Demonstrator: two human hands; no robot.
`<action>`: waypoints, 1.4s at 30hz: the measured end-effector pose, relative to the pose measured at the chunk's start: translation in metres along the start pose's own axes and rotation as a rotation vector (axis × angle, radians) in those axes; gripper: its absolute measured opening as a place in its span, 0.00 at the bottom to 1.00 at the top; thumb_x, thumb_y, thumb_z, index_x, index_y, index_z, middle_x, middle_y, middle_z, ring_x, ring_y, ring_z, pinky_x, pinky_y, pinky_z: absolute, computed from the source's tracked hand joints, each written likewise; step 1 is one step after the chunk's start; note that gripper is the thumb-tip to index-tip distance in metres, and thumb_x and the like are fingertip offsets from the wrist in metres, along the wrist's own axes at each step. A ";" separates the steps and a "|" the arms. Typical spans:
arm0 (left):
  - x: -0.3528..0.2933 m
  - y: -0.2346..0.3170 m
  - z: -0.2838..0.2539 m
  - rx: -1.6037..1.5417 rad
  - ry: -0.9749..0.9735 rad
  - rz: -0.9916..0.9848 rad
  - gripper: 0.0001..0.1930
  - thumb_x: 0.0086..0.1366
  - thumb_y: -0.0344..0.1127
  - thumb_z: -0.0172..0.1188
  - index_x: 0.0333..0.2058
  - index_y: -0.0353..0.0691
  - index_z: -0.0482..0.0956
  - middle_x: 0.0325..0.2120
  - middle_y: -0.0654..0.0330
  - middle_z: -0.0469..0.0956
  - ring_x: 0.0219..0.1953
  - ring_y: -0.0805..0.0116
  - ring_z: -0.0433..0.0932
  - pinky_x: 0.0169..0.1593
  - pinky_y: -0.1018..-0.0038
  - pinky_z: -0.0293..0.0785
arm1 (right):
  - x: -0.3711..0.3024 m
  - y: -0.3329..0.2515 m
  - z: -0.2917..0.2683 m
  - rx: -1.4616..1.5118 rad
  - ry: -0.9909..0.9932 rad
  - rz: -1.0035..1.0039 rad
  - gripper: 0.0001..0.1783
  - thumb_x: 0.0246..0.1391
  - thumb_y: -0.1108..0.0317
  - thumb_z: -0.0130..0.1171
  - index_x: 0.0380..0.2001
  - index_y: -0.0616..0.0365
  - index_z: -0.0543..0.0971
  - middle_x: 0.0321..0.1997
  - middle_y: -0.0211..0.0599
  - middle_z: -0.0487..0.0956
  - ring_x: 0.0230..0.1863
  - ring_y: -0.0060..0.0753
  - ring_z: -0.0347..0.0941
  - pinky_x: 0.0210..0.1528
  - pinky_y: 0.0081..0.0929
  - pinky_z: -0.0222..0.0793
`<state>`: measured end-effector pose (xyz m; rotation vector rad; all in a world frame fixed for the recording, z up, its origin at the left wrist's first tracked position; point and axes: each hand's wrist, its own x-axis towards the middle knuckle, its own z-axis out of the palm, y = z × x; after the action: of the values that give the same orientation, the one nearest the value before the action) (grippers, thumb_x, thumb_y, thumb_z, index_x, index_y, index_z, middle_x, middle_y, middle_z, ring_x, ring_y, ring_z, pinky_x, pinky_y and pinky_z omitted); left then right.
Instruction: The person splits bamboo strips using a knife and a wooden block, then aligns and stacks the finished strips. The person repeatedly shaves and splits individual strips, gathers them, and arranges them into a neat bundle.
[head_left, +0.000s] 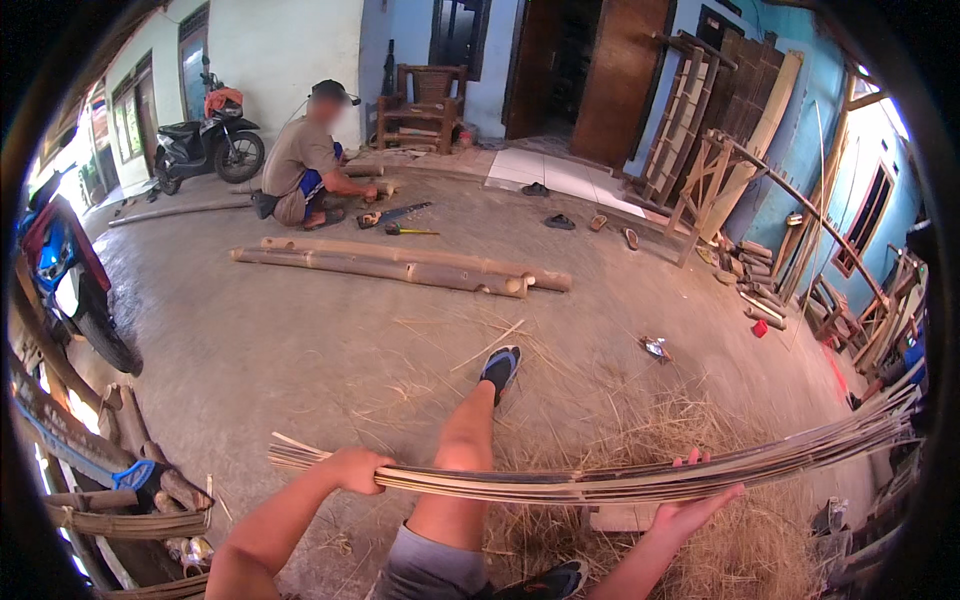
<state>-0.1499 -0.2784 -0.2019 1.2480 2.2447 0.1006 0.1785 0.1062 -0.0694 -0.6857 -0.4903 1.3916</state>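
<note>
A long bundle of thin bamboo strips lies across my lap from left to right, its far right end fanning out toward the rim of the view. My left hand is wrapped round the bundle near its left end, where the strip tips stick out past my fist. Under the right half, my right hand supports the strips, with the palm below and some fingertips showing above the far edge. Beneath the bundle, a heap of bamboo shavings spreads over the floor around my feet.
Two thick bamboo poles lie on the concrete floor ahead. Beyond them a person squats beside a handsaw. Motorbikes stand at the left. Sandals lie near the doorway. Cut bamboo pieces are piled at the right.
</note>
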 end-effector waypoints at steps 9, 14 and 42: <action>-0.034 0.025 0.021 0.131 1.078 0.018 0.21 0.34 0.32 0.73 0.32 0.48 0.78 0.27 0.61 0.78 0.33 0.54 0.79 0.39 0.60 0.69 | 0.036 0.002 -0.021 0.161 -0.124 0.088 0.36 0.69 0.43 0.54 0.64 0.65 0.69 0.59 0.47 0.79 0.55 0.36 0.78 0.53 0.37 0.82; -0.050 0.023 0.008 0.187 1.164 0.064 0.22 0.32 0.32 0.73 0.32 0.47 0.78 0.27 0.61 0.77 0.33 0.55 0.77 0.39 0.61 0.68 | 0.042 0.023 -0.050 0.564 -0.617 0.173 0.37 0.67 0.39 0.55 0.71 0.47 0.66 0.67 0.49 0.74 0.63 0.39 0.73 0.55 0.36 0.80; -0.063 0.009 0.015 -0.006 0.284 -0.107 0.23 0.49 0.45 0.72 0.45 0.52 0.80 0.33 0.56 0.85 0.39 0.49 0.84 0.44 0.56 0.78 | 0.033 0.013 -0.028 0.488 -0.601 0.363 0.21 0.69 0.63 0.53 0.62 0.55 0.69 0.40 0.32 0.72 0.44 0.29 0.74 0.51 0.39 0.77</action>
<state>-0.1095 -0.3272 -0.1843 1.1678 2.5459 0.2581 0.1926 0.1352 -0.1007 0.0639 -0.4749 1.9804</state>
